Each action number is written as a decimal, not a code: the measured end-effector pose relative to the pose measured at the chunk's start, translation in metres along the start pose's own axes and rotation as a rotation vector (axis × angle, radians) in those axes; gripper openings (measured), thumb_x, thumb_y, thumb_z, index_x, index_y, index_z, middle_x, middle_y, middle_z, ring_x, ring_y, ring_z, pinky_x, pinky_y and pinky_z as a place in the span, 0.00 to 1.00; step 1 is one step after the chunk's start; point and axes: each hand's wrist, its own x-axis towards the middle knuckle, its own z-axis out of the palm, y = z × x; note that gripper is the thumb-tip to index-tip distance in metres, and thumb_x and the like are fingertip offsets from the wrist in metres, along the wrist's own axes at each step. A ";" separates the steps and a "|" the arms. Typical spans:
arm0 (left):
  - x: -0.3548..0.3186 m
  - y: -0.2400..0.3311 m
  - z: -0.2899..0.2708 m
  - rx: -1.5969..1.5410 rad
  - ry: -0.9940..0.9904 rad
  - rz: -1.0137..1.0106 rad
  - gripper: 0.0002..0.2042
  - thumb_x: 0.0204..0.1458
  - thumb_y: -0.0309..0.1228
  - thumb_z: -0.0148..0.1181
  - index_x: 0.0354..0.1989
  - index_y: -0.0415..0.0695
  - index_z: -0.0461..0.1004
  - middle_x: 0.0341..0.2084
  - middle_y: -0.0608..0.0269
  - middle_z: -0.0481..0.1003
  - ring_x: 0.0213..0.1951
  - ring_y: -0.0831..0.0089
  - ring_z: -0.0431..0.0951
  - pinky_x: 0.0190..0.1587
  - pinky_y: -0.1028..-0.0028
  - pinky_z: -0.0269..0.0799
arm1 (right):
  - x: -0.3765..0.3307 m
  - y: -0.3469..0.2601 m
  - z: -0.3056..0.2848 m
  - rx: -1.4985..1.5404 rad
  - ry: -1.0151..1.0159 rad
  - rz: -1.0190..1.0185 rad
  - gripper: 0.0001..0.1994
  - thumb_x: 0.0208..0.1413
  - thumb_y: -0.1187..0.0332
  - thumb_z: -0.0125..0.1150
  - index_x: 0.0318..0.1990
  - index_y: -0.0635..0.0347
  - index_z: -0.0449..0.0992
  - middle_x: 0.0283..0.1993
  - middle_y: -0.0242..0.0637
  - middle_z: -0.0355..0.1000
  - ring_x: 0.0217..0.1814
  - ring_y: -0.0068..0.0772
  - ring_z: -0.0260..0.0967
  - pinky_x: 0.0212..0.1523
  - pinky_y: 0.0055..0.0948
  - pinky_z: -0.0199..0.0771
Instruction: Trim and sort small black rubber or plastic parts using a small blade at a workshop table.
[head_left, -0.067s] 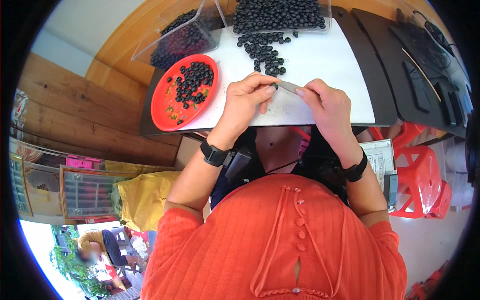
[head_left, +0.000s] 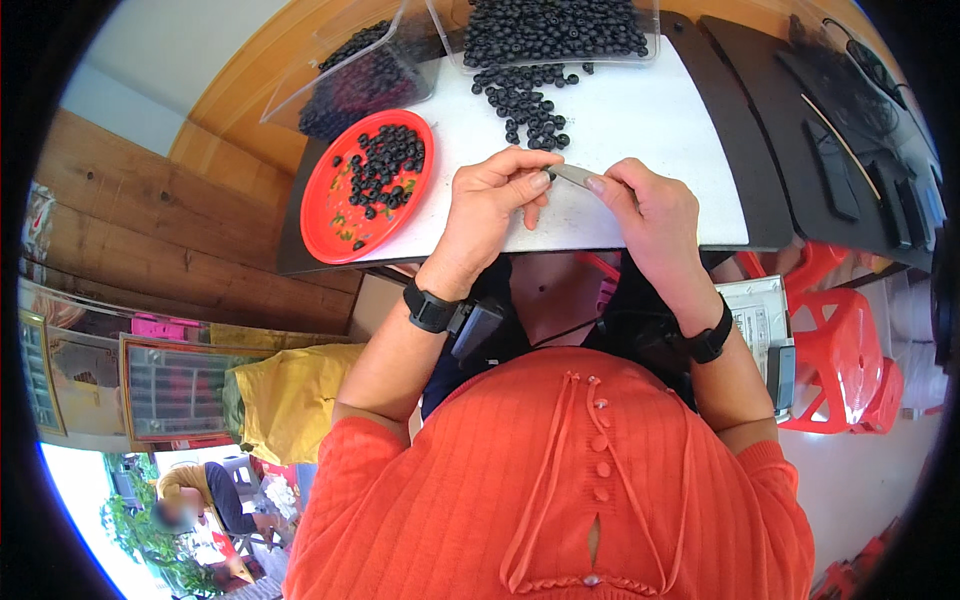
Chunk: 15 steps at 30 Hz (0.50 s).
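Observation:
My left hand pinches something small and dark, likely one of the round black pieces, at its fingertips over the white table. My right hand grips a thin grey metal tool whose tip meets the left fingertips. A loose heap of dark round pieces lies on the white surface just beyond both hands. Left of my left hand sits a red plate holding several dark pieces and some green bits.
Two clear plastic trays of dark pieces stand at the far edge, one tilted and one flat. Black boards lie to the right, red plastic stools below them. A yellow bag sits low left by wooden planks.

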 end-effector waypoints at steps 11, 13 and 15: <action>0.002 -0.011 0.004 -0.369 -0.068 0.091 0.13 0.60 0.23 0.56 0.52 0.31 0.74 0.37 0.49 0.77 0.34 0.67 0.77 0.34 0.72 0.75 | -0.001 0.002 -0.005 0.073 0.006 0.044 0.12 0.59 0.59 0.61 0.31 0.57 0.77 0.19 0.41 0.72 0.21 0.43 0.72 0.24 0.37 0.67; 0.002 -0.013 0.005 -0.350 -0.078 0.099 0.13 0.60 0.23 0.56 0.52 0.31 0.74 0.36 0.49 0.77 0.34 0.66 0.77 0.34 0.72 0.75 | -0.001 0.002 -0.005 0.101 -0.004 0.039 0.12 0.59 0.59 0.61 0.31 0.57 0.77 0.18 0.41 0.72 0.20 0.42 0.72 0.24 0.37 0.67; 0.002 -0.014 0.006 -0.334 -0.088 0.107 0.13 0.60 0.23 0.56 0.52 0.31 0.74 0.36 0.49 0.77 0.35 0.66 0.77 0.34 0.72 0.75 | -0.001 0.001 -0.006 0.119 -0.009 0.048 0.12 0.59 0.59 0.61 0.31 0.57 0.77 0.18 0.41 0.72 0.20 0.42 0.72 0.24 0.37 0.67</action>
